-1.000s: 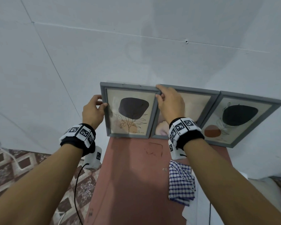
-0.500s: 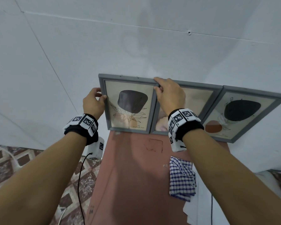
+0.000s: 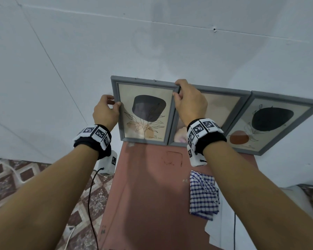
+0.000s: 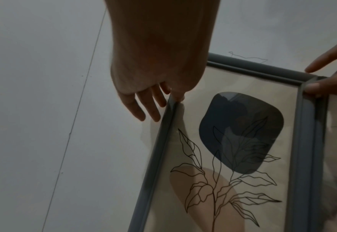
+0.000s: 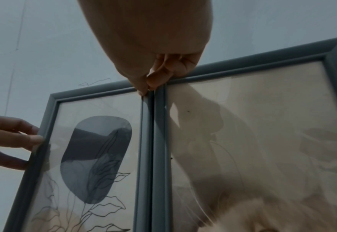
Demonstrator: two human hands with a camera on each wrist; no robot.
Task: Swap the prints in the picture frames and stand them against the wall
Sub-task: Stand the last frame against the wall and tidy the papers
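From the head camera, three grey frames stand in a row at the back edge of a reddish table (image 3: pixel 148 195), leaning on a pale wall (image 3: pixel 152 42). The left hand (image 3: pixel 105 112) pinches the left rail of the left frame (image 3: pixel 145 112), thumb on the front. The right hand (image 3: pixel 190 101) curls over that frame's top right corner, where it meets the middle frame (image 3: pixel 222 109). The right frame (image 3: pixel 271 123) stands untouched, and a checked cloth (image 3: pixel 203 195) lies on the table. To seat the frame well, probably ease its foot square against its neighbour and release only once it leans steadily. From the left wrist camera, the left hand (image 4: pixel 153 75) has loosely spread fingers behind the rail and the thumb tip on its front; the left frame (image 4: pixel 233 141) shows narrow moulded rails and glossy glazing over cream paper with a dark rounded blot and thin-lined leaves. From the right wrist camera, the right hand (image 5: pixel 159 62) pinches the corner with bent fingers; the two frames' rails touch along their length.
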